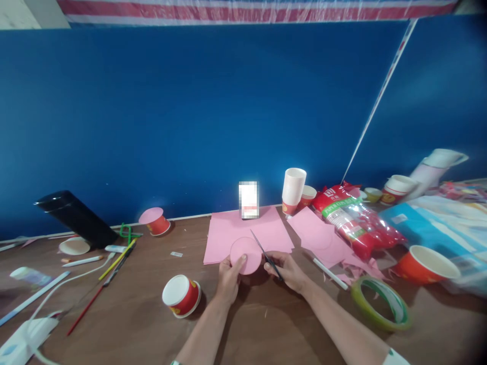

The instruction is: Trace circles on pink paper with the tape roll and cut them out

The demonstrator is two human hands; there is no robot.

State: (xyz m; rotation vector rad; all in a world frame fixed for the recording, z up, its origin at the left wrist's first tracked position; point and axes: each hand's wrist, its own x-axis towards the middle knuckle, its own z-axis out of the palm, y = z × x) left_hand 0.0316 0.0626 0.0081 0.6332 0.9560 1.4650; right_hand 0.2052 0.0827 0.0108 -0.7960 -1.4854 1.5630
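Note:
My left hand (pixel 229 277) is closed on a round pink paper disc (pixel 245 255) and holds it up over the brown table (pixel 129 319). My right hand (pixel 286 268) grips a pair of black scissors (pixel 263 251), whose blades point up and to the left along the disc's right edge. Behind the disc lie flat pink paper sheets (pixel 232 230). A red paper cup (pixel 181 295) lies on its side just left of my left wrist.
A stack of white cups (pixel 293 190), a red bag of cups (pixel 352 218), a green tape ring (pixel 381 303), an orange bowl (pixel 426 263) and a white stick (pixel 330 274) sit to the right. Pencils (pixel 116 261), a black cylinder (pixel 76 217) and a pink-capped cup (pixel 155 221) lie left. A blue wall stands behind.

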